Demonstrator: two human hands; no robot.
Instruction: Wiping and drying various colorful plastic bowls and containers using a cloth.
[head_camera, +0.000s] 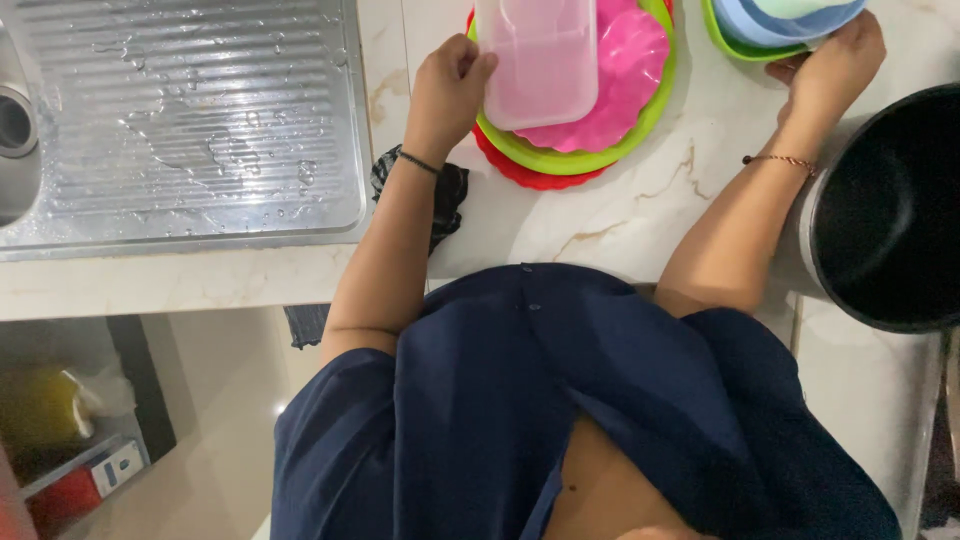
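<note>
Head view, looking down at a pale marble-patterned countertop (640, 215). The left hand (448, 88) is curled, its fingers closed on the near corner of a translucent pink rectangular plastic container (537, 60). This container rests on top of a stack of round plastic plates: a bright pink scalloped plate (625, 85), a lime-green plate (585, 158) beneath it, and a red plate (530, 178) at the bottom. The right hand (832, 68) grips the near rim of a stack of nested bowls (775, 22), pale blue inside a green one, at the upper right edge of the frame. A large black-lined round cooking pot (885, 215) stands just beside the right forearm. A crumpled dark cloth (445, 200) lies under the left wrist. A wet ribbed stainless-steel draining board (190, 120) occupies the left.
</note>
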